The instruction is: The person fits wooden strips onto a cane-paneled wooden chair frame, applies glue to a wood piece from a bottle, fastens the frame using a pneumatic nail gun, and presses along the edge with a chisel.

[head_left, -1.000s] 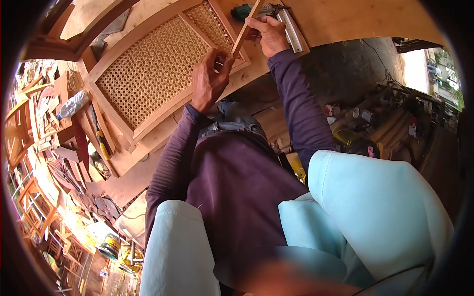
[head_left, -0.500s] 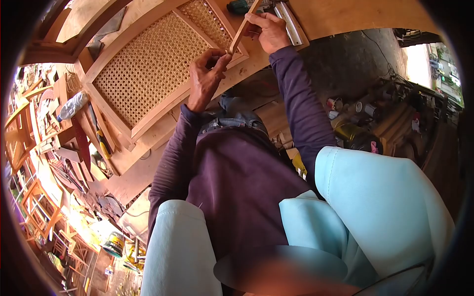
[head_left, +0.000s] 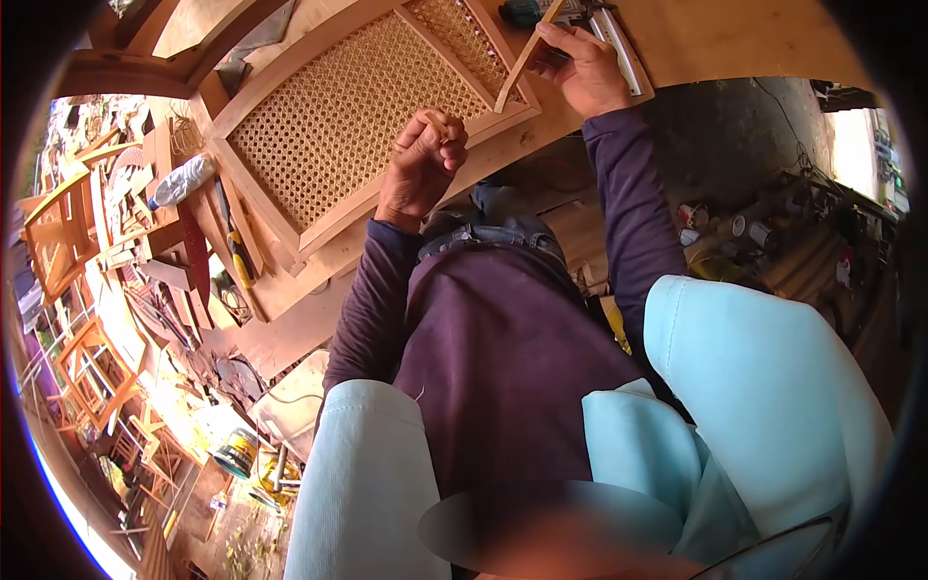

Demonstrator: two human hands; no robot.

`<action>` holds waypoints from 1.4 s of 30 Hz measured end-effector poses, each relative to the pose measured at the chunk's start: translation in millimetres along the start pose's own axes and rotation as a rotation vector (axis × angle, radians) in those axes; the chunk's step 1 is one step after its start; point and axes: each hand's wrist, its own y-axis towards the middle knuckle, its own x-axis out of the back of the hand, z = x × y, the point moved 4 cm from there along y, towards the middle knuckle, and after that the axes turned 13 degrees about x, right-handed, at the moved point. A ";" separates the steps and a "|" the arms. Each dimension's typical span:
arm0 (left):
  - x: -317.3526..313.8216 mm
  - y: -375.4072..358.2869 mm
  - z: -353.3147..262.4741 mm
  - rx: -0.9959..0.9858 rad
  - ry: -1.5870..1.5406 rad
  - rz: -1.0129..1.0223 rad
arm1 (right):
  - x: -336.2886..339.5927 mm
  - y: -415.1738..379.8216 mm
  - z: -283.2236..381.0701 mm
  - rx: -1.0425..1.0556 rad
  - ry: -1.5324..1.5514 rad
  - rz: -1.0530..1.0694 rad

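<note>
The wooden strip (head_left: 519,72) is held between the thumb and fingers of the right hand (head_left: 586,70), in a narrow grip. It is slanting, and its lower end is over the near right corner of the wooden frame (head_left: 354,215) with cane mesh (head_left: 333,121). Whether it touches the frame, I cannot tell. The left hand (head_left: 421,166) has its fingers curled in, near the frame's edge; I cannot tell if a small piece is inside. The frame lies on the workbench (head_left: 739,41).

In my judgement, the step in hand is handling the strip by the frame; moving it calls for a light grip, as it looks thin.

The can (head_left: 235,452) at lower left seems to have a label, but I can read no brand or writing.
</note>
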 end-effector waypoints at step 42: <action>-93.5 29.0 -71.8 -0.103 1.294 -0.584 | -3.7 -29.4 26.6 0.111 0.265 0.209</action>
